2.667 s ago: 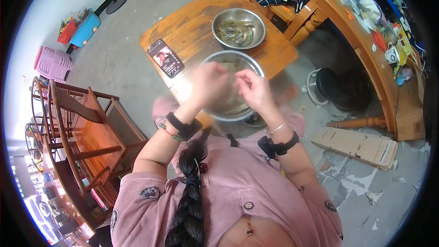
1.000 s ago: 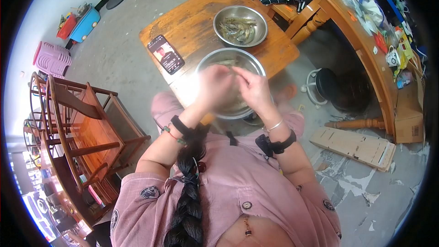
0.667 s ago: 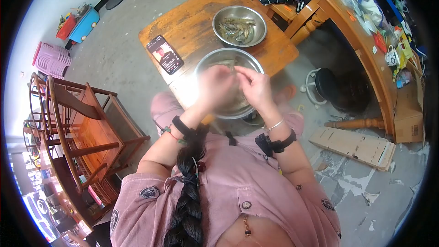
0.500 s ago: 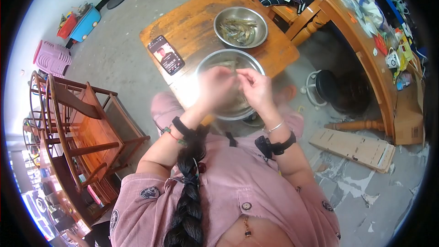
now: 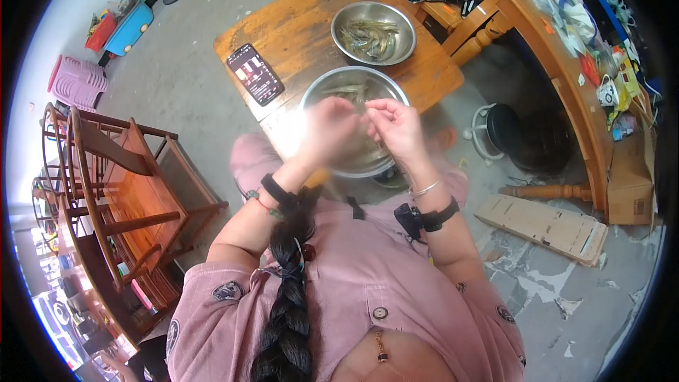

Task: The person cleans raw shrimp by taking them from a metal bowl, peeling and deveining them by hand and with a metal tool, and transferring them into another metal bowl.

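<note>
Over a metal bowl (image 5: 311, 89) at the table's near edge, both hands meet with fingertips almost touching. My right hand (image 5: 397, 129) is closed in a pinch on what looks like a shrimp, mostly hidden by the fingers. Motion blurs my left hand (image 5: 329, 131); its fingers are curled inward, and what they grip is hidden. Greyish shrimp (image 5: 346, 90) show inside this bowl beyond the hands. Just behind it stands a second metal bowl (image 5: 407, 41), holding a heap of grey-green shrimp (image 5: 371, 39).
A phone (image 5: 255, 74) with its screen lit lies left of the bowls on the wooden table (image 5: 297, 21). Wooden chairs (image 5: 134, 198) stand to the left. On the right are a cluttered desk (image 5: 559, 49), a wheeled stool (image 5: 495, 131) and a flat cardboard box (image 5: 541, 226).
Both hands stay over the near bowl, with small finger movements and the left still blurred. The phone's screen picture has changed. The view has shifted slightly.
</note>
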Available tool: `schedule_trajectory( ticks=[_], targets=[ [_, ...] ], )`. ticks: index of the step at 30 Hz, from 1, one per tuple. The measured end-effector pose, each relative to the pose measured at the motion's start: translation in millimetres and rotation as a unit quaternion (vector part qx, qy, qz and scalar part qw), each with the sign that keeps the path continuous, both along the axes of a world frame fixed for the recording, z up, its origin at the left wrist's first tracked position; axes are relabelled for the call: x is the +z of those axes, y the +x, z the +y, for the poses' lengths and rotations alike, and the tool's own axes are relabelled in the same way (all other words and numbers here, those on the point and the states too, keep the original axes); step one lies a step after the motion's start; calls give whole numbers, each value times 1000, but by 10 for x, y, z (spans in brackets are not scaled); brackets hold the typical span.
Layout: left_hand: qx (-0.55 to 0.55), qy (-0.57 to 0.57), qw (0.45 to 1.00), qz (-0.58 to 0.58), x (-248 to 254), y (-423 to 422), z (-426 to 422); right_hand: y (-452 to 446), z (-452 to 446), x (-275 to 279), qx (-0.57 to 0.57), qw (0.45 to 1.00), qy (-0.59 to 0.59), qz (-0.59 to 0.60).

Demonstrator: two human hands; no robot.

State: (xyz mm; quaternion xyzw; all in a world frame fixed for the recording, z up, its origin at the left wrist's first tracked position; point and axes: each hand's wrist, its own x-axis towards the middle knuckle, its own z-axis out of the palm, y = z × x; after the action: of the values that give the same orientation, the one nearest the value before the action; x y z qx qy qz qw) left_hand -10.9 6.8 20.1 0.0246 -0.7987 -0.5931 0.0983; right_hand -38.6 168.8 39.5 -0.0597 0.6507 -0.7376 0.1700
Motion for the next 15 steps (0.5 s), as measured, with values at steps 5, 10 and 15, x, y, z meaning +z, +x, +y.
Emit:
schedule_trajectory(
  ticks=[5, 10, 15],
  targets=[
    [5, -49, 998, 30, 12, 11, -7, 12, 16, 52, 10, 997, -31, -68],
    [3, -162, 984, 67, 113, 33, 5, -8, 26, 12, 33, 995, -55, -77],
    [-7, -192, 976, 98, 90, 17, 11, 1, 44, 14, 38, 989, -90, -109]
  ],
)
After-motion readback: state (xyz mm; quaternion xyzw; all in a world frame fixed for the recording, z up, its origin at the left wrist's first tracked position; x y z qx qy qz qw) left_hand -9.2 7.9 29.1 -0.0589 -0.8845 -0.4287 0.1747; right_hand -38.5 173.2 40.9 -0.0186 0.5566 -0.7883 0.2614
